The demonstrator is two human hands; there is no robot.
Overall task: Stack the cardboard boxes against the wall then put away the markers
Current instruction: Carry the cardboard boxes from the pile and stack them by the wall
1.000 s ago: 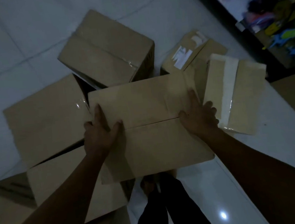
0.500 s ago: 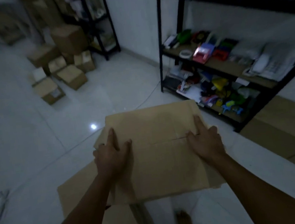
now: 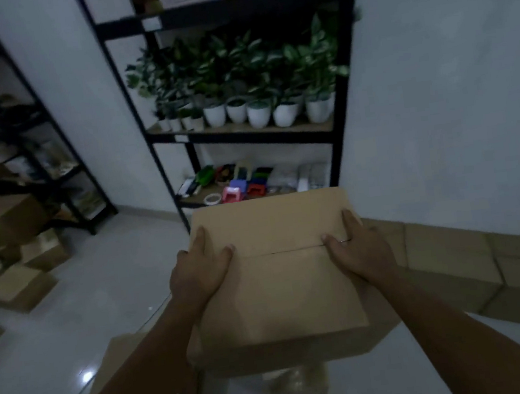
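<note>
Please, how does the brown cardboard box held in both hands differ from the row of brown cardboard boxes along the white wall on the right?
The brown cardboard box in hand is raised off the floor, between the left hand and the right hand; the brown cardboard boxes by the white wall rest on the floor. The held box is single; those form a row. Both are plain brown cardboard.

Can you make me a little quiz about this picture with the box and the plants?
1. True or false: both hands hold the plain brown cardboard box.
2. What colour are the round pots under the leafy plants on the black metal shelf? A white, B red, C yellow.
3. Which hand wears a thin ring?

Key
1. True: left hand and right hand hold its sides.
2. A.
3. The right hand.
</note>
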